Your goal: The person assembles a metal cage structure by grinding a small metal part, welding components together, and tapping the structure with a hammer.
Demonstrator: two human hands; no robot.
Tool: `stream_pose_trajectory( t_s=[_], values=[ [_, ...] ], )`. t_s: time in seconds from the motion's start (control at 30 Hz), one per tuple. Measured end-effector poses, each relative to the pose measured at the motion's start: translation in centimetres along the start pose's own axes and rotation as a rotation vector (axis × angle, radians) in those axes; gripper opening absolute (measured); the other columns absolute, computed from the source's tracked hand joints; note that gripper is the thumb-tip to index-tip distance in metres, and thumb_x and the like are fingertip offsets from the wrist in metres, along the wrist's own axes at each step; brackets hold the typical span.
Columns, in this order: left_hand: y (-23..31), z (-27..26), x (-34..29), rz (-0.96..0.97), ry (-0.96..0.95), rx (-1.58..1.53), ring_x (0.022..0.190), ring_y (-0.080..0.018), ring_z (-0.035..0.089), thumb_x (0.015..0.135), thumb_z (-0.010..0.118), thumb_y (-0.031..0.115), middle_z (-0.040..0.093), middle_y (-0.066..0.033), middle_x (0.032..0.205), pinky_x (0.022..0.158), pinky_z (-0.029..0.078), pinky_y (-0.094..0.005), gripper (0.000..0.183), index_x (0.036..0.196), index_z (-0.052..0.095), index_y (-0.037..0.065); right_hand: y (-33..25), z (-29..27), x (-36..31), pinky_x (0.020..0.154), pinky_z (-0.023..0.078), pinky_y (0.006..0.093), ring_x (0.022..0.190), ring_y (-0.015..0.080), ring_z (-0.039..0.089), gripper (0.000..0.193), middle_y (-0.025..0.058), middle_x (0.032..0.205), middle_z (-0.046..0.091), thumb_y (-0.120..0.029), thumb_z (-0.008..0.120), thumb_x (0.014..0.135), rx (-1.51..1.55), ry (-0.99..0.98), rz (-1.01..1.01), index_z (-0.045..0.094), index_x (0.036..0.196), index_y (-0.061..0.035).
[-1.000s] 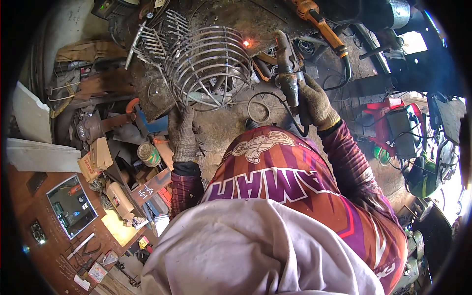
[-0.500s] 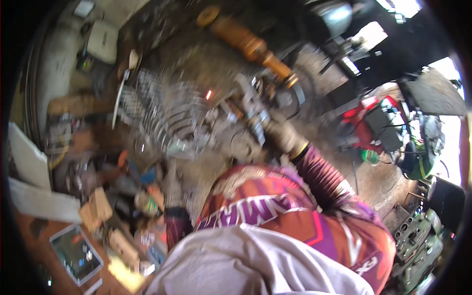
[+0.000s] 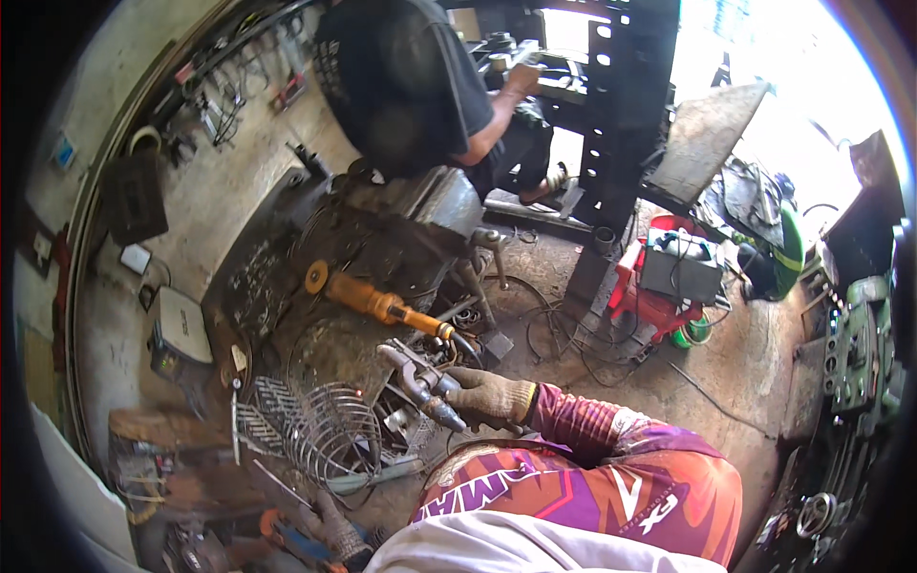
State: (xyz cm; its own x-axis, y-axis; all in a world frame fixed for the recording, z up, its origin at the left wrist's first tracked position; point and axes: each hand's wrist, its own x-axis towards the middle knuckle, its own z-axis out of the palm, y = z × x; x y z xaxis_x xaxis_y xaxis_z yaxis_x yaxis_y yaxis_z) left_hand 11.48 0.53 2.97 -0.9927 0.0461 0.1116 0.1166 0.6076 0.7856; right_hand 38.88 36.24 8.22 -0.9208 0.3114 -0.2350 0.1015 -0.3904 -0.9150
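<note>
My right hand (image 3: 492,393), in a tan work glove, is closed around a curved grey metal tool (image 3: 420,387) shaped like a hammer head. The tool lies near the right end of a rack of curved metal bars (image 3: 334,428). Low in the view, my left hand (image 3: 336,531), also gloved, is closed on a thin metal rod (image 3: 283,483) that points up and left. Its fingertips are partly hard to make out. Beyond the rack, a yellow-orange power grinder (image 3: 368,298) with a round disc rests on the dark, dirty work surface (image 3: 330,353).
A co-worker in a black shirt (image 3: 401,86) bends at the far side, beside a black perforated metal frame (image 3: 604,124). Cables (image 3: 544,329) cross the floor at right, near a red stand (image 3: 650,301) bearing a dark box. A green machine (image 3: 864,349) stands far right.
My view has swung, so the bench things sit lower and the co-worker now shows. The right hand still grips the grey tool. The left hand appears lower, and its rod now shows clearly.
</note>
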Motion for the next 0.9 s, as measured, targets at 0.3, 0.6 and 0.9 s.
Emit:
stream_pose_trajectory(
  t_s=[0.3, 0.6, 0.9],
  values=[
    [8.0, 5.3, -3.0, 0.174, -0.323, -0.130, 0.099, -0.0246, 0.062, 0.092, 0.075, 0.032, 0.068, -0.0151, 0.112, 0.091, 0.050, -0.0373, 0.052, 0.127, 0.061, -0.004, 2.0, -0.8, -1.5, 0.084, 0.051, 0.0342, 0.101, 0.0149, 0.060, 0.056, 0.0063, 0.110, 0.063, -0.038, 0.065, 0.097, 0.027, 0.043, -0.105, 0.050, 0.143, -0.0088],
    [6.3, 7.5, -3.1, 0.228, -0.315, -0.239, 0.095, -0.0256, 0.063, 0.091, 0.073, 0.035, 0.069, -0.0158, 0.109, 0.087, 0.052, -0.0373, 0.048, 0.122, 0.065, -0.002, 4.4, 2.2, -3.3, 0.086, 0.051, 0.0340, 0.104, 0.0145, 0.060, 0.054, 0.0076, 0.115, 0.064, -0.037, 0.064, 0.097, 0.011, 0.216, -0.286, 0.052, 0.140, -0.0074],
    [-0.9, 2.9, -1.2, 0.202, -0.196, -0.342, 0.092, -0.0265, 0.064, 0.091, 0.072, 0.037, 0.070, -0.0165, 0.106, 0.082, 0.054, -0.0372, 0.045, 0.116, 0.069, 0.000, 4.6, 9.8, -5.6, 0.088, 0.051, 0.0305, 0.102, 0.0117, 0.059, 0.049, 0.0041, 0.114, 0.064, -0.022, 0.064, 0.096, 0.047, 0.374, -0.226, 0.052, 0.140, -0.0064]
  ],
)
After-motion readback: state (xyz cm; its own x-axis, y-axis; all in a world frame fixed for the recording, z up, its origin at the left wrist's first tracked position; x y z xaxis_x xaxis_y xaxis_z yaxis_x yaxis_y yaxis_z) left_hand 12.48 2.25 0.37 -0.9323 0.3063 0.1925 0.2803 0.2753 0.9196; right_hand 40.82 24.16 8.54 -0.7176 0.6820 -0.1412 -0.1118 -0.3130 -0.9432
